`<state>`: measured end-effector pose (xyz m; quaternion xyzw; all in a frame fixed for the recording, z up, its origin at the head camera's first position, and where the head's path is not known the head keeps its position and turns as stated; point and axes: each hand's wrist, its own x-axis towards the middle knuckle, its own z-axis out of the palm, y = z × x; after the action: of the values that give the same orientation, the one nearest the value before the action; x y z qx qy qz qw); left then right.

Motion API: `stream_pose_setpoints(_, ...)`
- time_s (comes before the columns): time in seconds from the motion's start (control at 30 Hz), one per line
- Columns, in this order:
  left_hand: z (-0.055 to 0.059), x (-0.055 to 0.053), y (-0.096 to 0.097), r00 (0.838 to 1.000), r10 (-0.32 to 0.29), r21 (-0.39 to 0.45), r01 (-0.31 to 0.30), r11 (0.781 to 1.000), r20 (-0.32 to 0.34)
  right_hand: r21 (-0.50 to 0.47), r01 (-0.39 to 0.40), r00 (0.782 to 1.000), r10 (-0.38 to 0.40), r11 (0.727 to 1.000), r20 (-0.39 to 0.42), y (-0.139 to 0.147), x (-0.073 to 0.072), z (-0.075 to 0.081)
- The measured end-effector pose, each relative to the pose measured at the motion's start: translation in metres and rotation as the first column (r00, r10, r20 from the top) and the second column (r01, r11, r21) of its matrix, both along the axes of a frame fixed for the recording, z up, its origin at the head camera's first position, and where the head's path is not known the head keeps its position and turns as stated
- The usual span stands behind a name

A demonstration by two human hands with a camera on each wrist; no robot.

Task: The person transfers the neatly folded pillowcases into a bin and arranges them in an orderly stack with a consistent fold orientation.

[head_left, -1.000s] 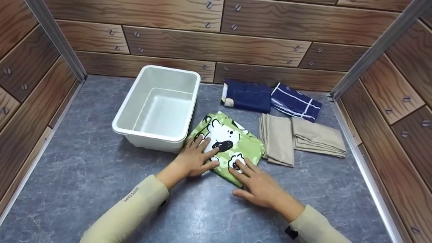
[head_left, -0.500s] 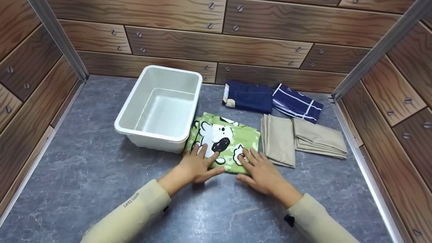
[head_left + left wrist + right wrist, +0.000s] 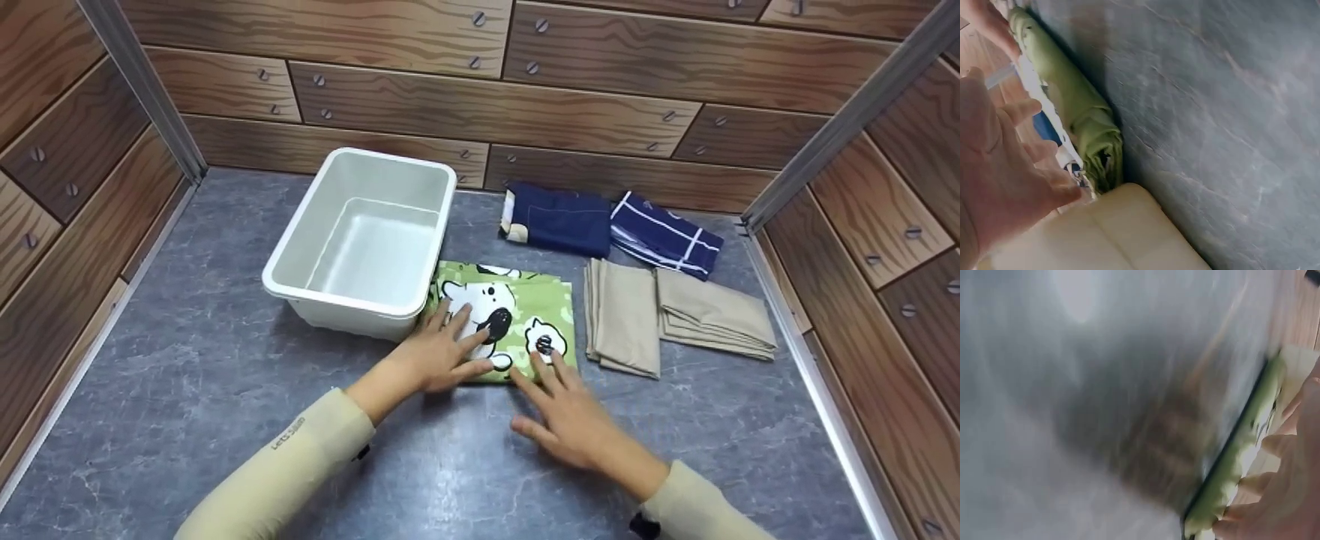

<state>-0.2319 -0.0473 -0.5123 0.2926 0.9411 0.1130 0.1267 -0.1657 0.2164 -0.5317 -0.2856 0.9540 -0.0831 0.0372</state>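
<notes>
A folded green cloth (image 3: 536, 300) printed with white cartoon dogs lies flat beside the white bin. My left hand (image 3: 435, 358) rests on its left part with fingers spread, close to the bin's wall. At the cloth's front right corner is my right hand (image 3: 566, 416), fingers extended, fingertips on the edge. In the left wrist view the cloth's folded layers (image 3: 1081, 107) show side-on, with the left hand (image 3: 1005, 174) over them. The right wrist view is blurred; there the right hand (image 3: 1280, 495) reaches over the cloth's edge (image 3: 1235, 455).
The white bin (image 3: 300, 289) stands left of the cloth. Two folded beige cloths (image 3: 622, 319) lie to the right. Behind them are a folded navy cloth (image 3: 559, 217) and a navy cloth with white lines (image 3: 667, 236). Wood-patterned walls (image 3: 420, 97) enclose the grey surface.
The green cloth has turned from a slanted position to nearly square beside the bin. Both hands stayed on it, and the right hand has drawn back slightly toward the front edge.
</notes>
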Motion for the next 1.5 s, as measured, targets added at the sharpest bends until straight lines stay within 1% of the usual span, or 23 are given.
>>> stream_pose_setpoints(0.1, -0.003, 0.0, -0.003, 0.998, 0.033, -0.02, -0.032, 0.999, 0.059, -0.015, -0.025, 1.0, 0.025, 1.0, 0.001, 0.001, 0.002, -0.004)
stream_pose_setpoints(0.17, -0.005, 0.001, -0.003, 0.997, 0.041, -0.04, -0.039, 0.998, 0.071, 0.003, -0.024, 1.0, 0.024, 1.0, -0.011, 0.003, -0.001, -0.006)
stream_pose_setpoints(0.23, -0.007, 0.002, -0.002, 0.997, 0.037, -0.049, -0.034, 0.998, 0.061, 0.033, -0.013, 1.0, 0.014, 0.999, -0.016, 0.006, -0.006, -0.008)
stream_pose_setpoints(0.37, -0.005, 0.007, 0.001, 0.999, 0.031, -0.058, -0.029, 0.998, 0.036, 0.076, 0.025, 1.0, -0.026, 0.997, 0.01, 0.009, -0.017, -0.008)
stream_pose_setpoints(0.43, -0.004, 0.011, 0.003, 0.999, 0.027, -0.073, -0.026, 0.997, 0.022, 0.084, 0.049, 0.998, -0.051, 0.995, 0.022, 0.011, -0.024, -0.008)
stream_pose_setpoints(0.5, -0.003, 0.015, 0.007, 1.0, 0.015, -0.099, -0.014, 0.995, 0.002, 0.086, 0.075, 0.997, -0.077, 0.993, 0.019, 0.012, -0.03, -0.008)
stream_pose_setpoints(0.6, -0.001, 0.023, 0.013, 1.0, 0.002, -0.112, -0.004, 0.994, -0.012, 0.078, 0.119, 0.993, -0.121, 0.99, 0.013, 0.014, -0.038, -0.006)
stream_pose_setpoints(0.7, 0.002, 0.029, 0.018, 1.0, -0.01, -0.114, 0.01, 0.993, 0.001, 0.051, 0.155, 0.988, -0.155, 0.987, -0.004, 0.013, -0.039, -0.004)
stream_pose_setpoints(0.77, 0.005, 0.031, 0.02, 1.0, -0.018, -0.115, 0.018, 0.993, -0.001, 0.031, 0.167, 0.986, -0.167, 0.985, -0.013, 0.012, -0.035, -0.002)
stream_pose_setpoints(0.87, 0.007, 0.026, 0.021, 0.999, -0.02, -0.111, 0.015, 0.994, -0.042, 0.014, 0.163, 0.987, -0.163, 0.987, -0.004, 0.007, -0.023, 0.002)
stream_pose_setpoints(0.93, 0.006, 0.018, 0.019, 0.997, -0.011, -0.095, 0.004, 0.995, -0.075, 0.006, 0.139, 0.99, -0.139, 0.99, 0.022, 0.002, -0.015, 0.003)
stream_pose_setpoints(1.03, 0.0, 0.005, 0.016, 0.99, -0.006, -0.086, -0.006, 0.996, -0.139, 0.004, 0.09, 0.995, -0.09, 0.996, 0.05, -0.006, -0.007, 0.0)
stream_pose_setpoints(1.13, -0.008, -0.007, 0.013, 0.982, -0.022, -0.105, 0.002, 0.994, -0.186, 0.028, 0.06, 0.997, -0.061, 0.998, 0.051, -0.011, -0.004, -0.005)
stream_pose_setpoints(1.17, -0.01, -0.01, 0.012, 0.983, -0.026, -0.11, 0.006, 0.994, -0.183, 0.04, 0.055, 0.997, -0.057, 0.998, 0.047, -0.011, -0.004, -0.007)
stream_pose_setpoints(1.2, -0.013, -0.011, 0.01, 0.986, -0.028, -0.112, 0.009, 0.994, -0.166, 0.051, 0.051, 0.998, -0.054, 0.997, 0.045, -0.011, -0.004, -0.008)
stream_pose_setpoints(1.3, -0.018, -0.011, 0.006, 0.996, -0.024, -0.108, 0.015, 0.994, -0.085, 0.07, 0.049, 0.998, -0.052, 0.996, 0.045, -0.01, -0.008, -0.01)
stream_pose_setpoints(1.37, -0.019, -0.009, 0.004, 0.999, -0.016, -0.096, 0.013, 0.995, -0.036, 0.075, 0.052, 0.997, -0.056, 0.996, 0.051, -0.008, -0.011, -0.01)
stream_pose_setpoints(1.4, -0.019, -0.008, 0.004, 1.0, -0.015, -0.097, 0.012, 0.995, -0.024, 0.076, 0.055, 0.997, -0.059, 0.996, 0.051, -0.006, -0.013, -0.01)
stream_pose_setpoints(1.5, -0.02, -0.004, 0.004, 1.0, -0.013, -0.086, 0.012, 0.996, -0.018, 0.072, 0.072, 0.996, -0.076, 0.995, 0.052, -0.001, -0.02, -0.007)
